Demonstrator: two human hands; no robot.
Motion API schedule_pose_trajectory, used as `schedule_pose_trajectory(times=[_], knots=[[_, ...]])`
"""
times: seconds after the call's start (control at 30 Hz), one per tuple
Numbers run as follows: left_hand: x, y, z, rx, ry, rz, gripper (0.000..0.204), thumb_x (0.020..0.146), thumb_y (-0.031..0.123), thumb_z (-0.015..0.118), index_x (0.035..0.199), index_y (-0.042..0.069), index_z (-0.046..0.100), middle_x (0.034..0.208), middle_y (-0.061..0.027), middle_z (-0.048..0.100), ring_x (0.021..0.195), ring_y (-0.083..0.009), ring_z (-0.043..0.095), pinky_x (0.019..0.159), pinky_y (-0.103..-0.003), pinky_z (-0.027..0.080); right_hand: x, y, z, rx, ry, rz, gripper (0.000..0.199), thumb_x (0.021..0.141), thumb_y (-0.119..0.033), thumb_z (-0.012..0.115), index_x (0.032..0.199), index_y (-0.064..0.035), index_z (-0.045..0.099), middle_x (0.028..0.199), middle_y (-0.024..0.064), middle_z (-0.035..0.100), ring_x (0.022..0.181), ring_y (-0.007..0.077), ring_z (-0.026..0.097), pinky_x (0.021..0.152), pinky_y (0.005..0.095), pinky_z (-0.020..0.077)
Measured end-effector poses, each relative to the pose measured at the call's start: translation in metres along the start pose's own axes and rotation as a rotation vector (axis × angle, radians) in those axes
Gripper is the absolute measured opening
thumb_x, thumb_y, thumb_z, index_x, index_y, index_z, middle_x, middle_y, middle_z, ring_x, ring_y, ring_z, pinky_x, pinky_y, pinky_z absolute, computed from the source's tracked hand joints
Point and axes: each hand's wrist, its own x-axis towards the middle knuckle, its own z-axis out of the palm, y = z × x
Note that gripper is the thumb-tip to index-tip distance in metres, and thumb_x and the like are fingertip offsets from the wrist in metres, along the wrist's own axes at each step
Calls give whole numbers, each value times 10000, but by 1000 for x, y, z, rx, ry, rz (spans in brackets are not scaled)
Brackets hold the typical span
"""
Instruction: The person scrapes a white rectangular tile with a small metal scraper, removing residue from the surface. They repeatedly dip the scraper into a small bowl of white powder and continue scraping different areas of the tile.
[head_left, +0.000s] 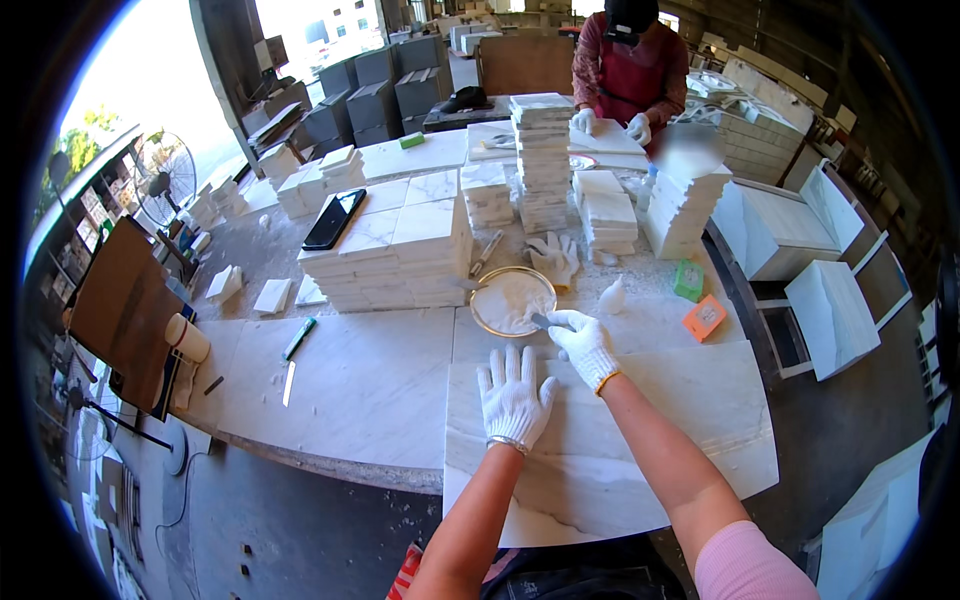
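Note:
My left hand, in a white knit glove, lies flat with fingers spread on a white, grey-veined marble slab. In my gloved right hand is a small grey scraper, pinched between thumb and fingers. Its blade reaches the right edge of a round gold-rimmed plate. White paste or powder covers much of that plate. Just beyond the plate lies an empty white glove. A small white squeeze bottle stands to the right of it.
Stacks of marble tiles and a taller tile pile rise behind the plate. A phone lies on one stack. Green and orange blocks sit at right. A green-handled cutter lies left. Across the table works a person.

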Motion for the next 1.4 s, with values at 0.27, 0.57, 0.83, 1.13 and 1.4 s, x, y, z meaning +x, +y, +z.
schedule_pose_trajectory(times=[0.27, 0.57, 0.83, 1.13, 1.4], knots=[[3, 2, 8, 50, -11, 19, 645, 940, 479, 537, 1459, 100, 478, 1492, -189, 460, 1405, -415, 372, 1160, -570, 239, -56, -33, -51, 210, 2, 18, 313, 905, -124, 682, 1209, -47, 689, 993, 13, 712, 678, 54, 583, 600, 227, 495], [3, -3, 14, 226, -93, 44, 632, 1004, 509, 425, 1505, 123, 422, 1556, -175, 389, 1441, -396, 337, 1176, -545, 240, -204, 2, -194, 155, 129, 90, 338, 923, -174, 682, 1239, -53, 676, 872, -26, 656, 632, 40, 546, 547, 202, 417], [5, -11, 18, 268, -108, 64, 637, 1023, 506, 400, 1530, 121, 373, 1580, -178, 346, 1453, -395, 312, 1172, -532, 241, -349, 33, -274, 45, 396, 352, 324, 917, -162, 680, 1224, -58, 692, 847, -14, 662, 625, 34, 556, 534, 187, 401], [7, -17, 20, 166, 19, 131, 596, 1017, 429, 456, 1493, 73, 416, 1544, -185, 400, 1411, -389, 383, 1141, -464, 332, -394, 62, -288, 160, 528, 384, 301, 920, -128, 662, 1209, -51, 695, 870, 1, 684, 624, 40, 567, 558, 198, 428], [4, -12, 15, 175, -7, 101, 584, 1015, 426, 461, 1462, 50, 448, 1493, -196, 464, 1377, -397, 424, 1124, -465, 348, -390, 69, -265, 99, 422, 308, 284, 910, -32, 671, 1193, -35, 697, 901, 14, 685, 662, 59, 573, 614, 216, 490]])
